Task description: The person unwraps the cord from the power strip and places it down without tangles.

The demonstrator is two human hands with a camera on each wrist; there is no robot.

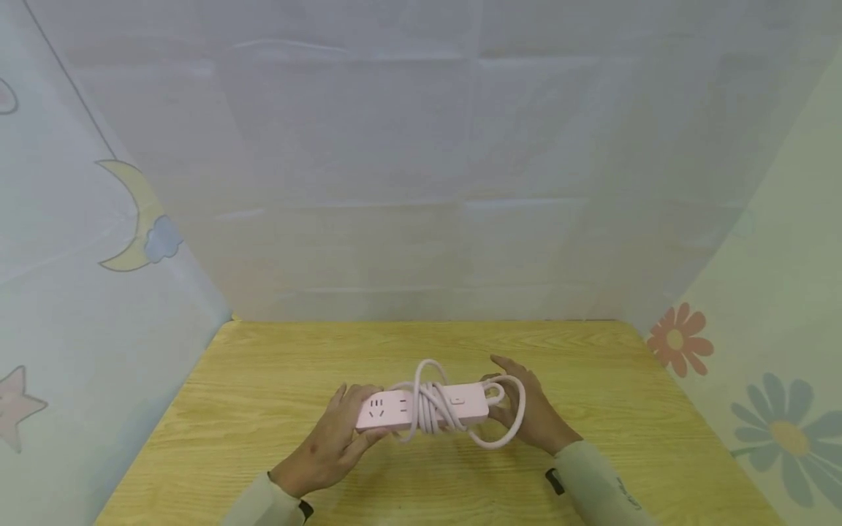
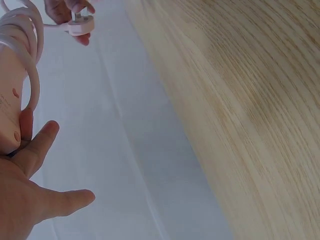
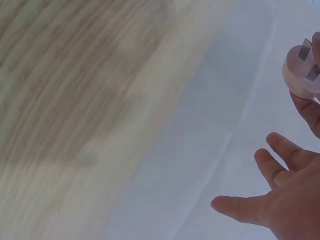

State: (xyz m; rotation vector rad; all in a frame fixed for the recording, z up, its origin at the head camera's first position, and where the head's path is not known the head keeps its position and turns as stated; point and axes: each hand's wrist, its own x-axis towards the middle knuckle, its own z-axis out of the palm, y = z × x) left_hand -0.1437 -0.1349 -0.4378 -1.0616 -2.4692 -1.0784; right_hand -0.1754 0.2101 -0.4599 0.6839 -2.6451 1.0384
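A pink power strip [image 1: 388, 410] is held up above the table, its socket face toward the head camera. Its pale pink cord [image 1: 430, 409] is wrapped around the middle, with loose loops at the right end. My left hand [image 1: 335, 442] grips the strip's left end, thumb along the near edge. At the cord's end, my right hand [image 1: 533, 416] pinches the plug [image 3: 300, 75] between its fingers; other fingers are spread apart. Metal prongs show on the plug in both wrist views, while the head view hides it behind the cord and strip.
Below both hands lies a wood-grain table [image 1: 263, 380]. A plain pale sheet [image 1: 408, 256] rises at its back edge. Patterned walls stand at both sides, with a moon [image 1: 134, 219] on the left one and flowers [image 1: 677, 340] on the right.
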